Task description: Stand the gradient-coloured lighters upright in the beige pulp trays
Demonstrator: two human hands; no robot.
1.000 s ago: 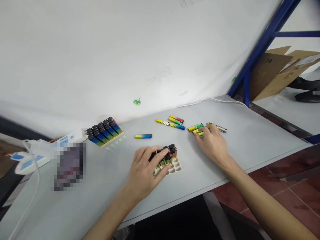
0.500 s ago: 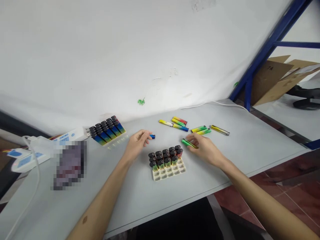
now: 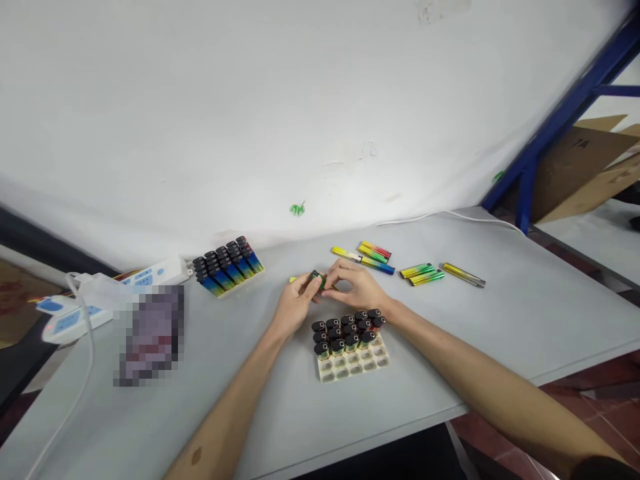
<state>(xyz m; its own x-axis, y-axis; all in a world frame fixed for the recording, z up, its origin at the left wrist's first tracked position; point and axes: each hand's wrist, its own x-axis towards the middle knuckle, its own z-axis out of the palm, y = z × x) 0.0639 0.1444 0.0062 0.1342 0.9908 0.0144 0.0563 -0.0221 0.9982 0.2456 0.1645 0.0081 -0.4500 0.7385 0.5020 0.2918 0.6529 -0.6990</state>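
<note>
My left hand [image 3: 294, 301] is closed around a slim green lighter [image 3: 321, 283] with a dark end. A bit of yellow shows at the far side of this hand. My right hand [image 3: 356, 280] meets it, with thumb and fingertips pinched at the lighter's green end. The fingers cover most of the lighter. Just below the hands stands a white tray [image 3: 354, 371] of oval slots. Black-capped lighters [image 3: 350, 329] stand upright in its back rows, and the front slots hold nothing.
Loose shiny lighters [image 3: 376, 265] lie toward the wall, with green-yellow ones [image 3: 423, 274] and a yellow-silver one [image 3: 464, 275] farther right. A second tray of blue-yellow lighters [image 3: 229, 270] stands at left. Beyond it are a power strip [image 3: 150, 277] and a white cable [image 3: 86, 347].
My right hand has moved left with the green lighter and joined my left hand. The blue end that showed in my left hand is no longer visible. The view has shifted slightly.
</note>
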